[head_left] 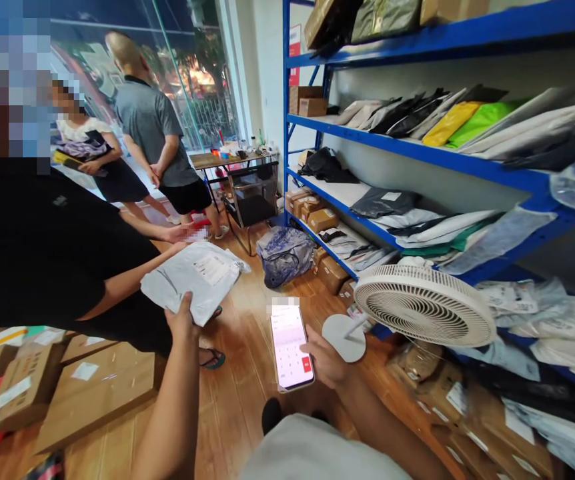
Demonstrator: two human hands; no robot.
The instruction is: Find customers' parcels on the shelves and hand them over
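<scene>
L fingers (pixel 186 305) pinch near edge of pkg (pixel 180 275): flat grey-white mailer, crinkly plastic, w/ white label (pixel 214 269), print too small to read. R fingers (pixel 312 348) grip phone (pixel 287 367), lit keypad + red key (pixel 306 364). Beyond L fingers: person in blk tee (pixel 42 253). Left of them: brown cardboard ctns (pixel 110 383), white labels. Right of R fingers: round white fan (pixel 423 307).

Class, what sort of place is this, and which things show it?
Probably a parcel pick-up point: blue shelving holds many bagged packages, labelled cardboard boxes lie on the floor, and the left hand grips a white parcel.
</scene>
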